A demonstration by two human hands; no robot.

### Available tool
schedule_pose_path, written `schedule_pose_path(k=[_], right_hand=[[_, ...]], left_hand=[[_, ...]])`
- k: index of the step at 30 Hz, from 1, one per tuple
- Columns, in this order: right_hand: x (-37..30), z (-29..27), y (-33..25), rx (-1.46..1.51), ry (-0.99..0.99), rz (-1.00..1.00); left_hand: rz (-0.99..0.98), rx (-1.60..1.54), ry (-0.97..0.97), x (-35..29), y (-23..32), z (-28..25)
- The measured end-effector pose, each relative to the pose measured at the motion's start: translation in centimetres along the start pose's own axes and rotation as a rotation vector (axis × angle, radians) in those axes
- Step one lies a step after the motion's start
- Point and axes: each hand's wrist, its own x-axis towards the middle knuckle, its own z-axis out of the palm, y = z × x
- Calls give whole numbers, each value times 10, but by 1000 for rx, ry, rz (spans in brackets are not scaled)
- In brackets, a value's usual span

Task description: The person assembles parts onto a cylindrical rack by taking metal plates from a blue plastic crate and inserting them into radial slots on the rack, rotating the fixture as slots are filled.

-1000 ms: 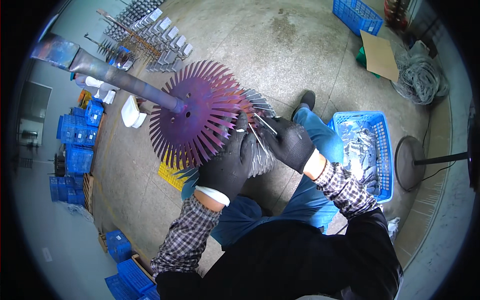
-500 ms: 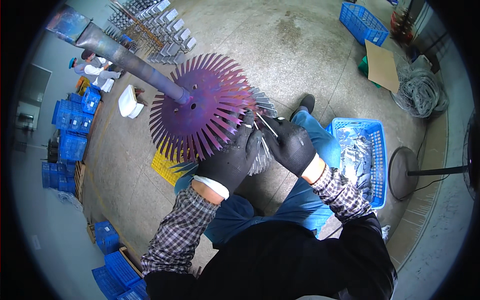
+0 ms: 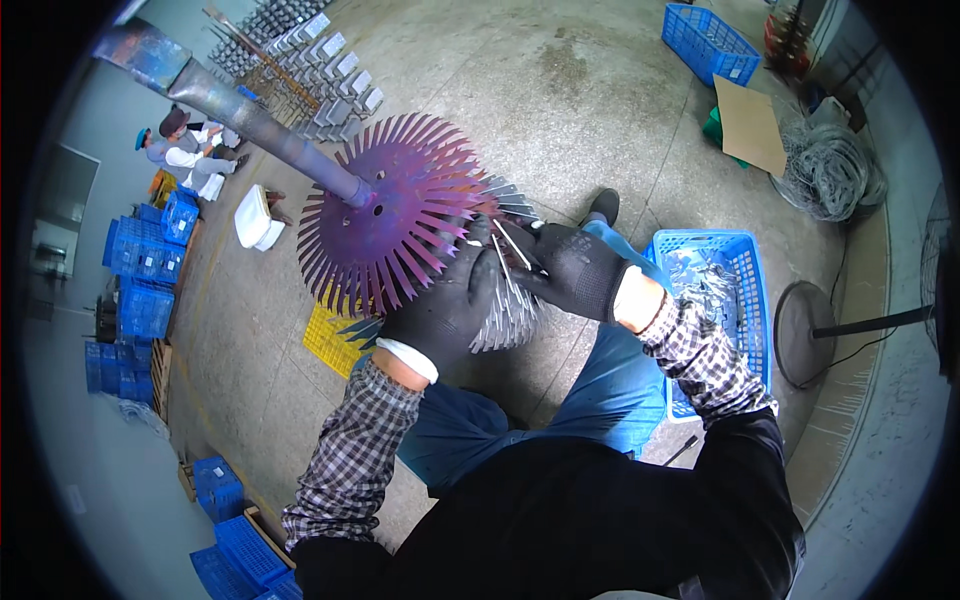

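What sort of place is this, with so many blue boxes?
Probably a factory workshop: there's a big purple toothed metal disc on a shaft, a blue crate of shiny flat pieces, and stacked blue crates.

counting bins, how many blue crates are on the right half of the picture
2: near crate beside the right leg, far crate beyond the cardboard; others may be hidden.

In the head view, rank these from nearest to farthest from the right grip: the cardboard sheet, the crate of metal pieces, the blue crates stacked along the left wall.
1. Crate of metal pieces: just right of the right grip.
2. Cardboard sheet: upper right, beyond that crate.
3. Stacked blue crates: far left, across the floor.
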Motion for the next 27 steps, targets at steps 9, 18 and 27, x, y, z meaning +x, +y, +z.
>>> schedule_pose_path(k=[9, 18, 27], right_hand=[[-124, -17, 106, 314, 466, 485], [-454, 172, 279, -136, -146, 1257], [-438, 350, 250, -441, -354, 1083]], left_hand=[[109, -41, -233, -33, 16, -27], [269, -368, -407, -62, 22, -50], [184, -362, -547, -58, 38, -43]])
